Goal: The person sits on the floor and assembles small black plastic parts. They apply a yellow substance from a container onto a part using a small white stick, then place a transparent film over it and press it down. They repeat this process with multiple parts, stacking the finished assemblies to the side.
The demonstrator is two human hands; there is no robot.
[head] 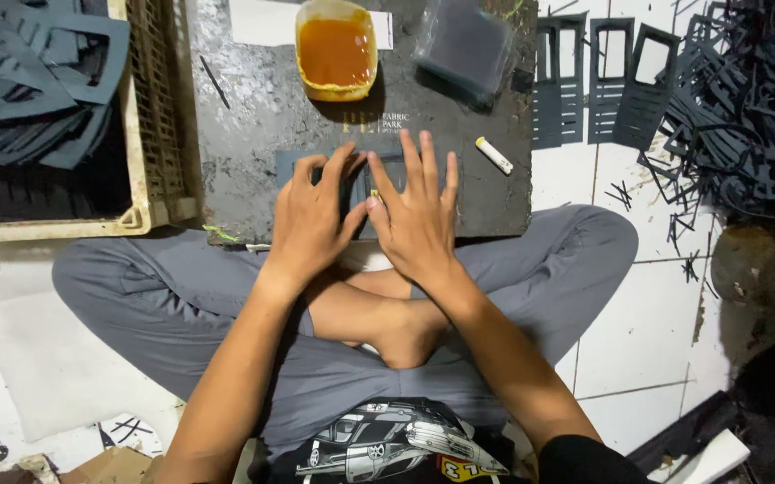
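We see a dark, stained work board (253,116) resting across the lap. To its left sits a beige plastic crate (159,116) of grey cut-outs. A tub of amber glue (335,49) stands at the board's far edge beside a clear plastic packet (468,40). Our left hand (311,224) and right hand (414,215), fingers spread, press flat on a grey-blue cut piece (293,166) at the board's near edge, gripping nothing.

Both bare forearms reach forward over crossed legs; the left hand (313,218) and right hand (417,215) press down side by side, palms flat, fingers spread, thumbs nearly meeting.
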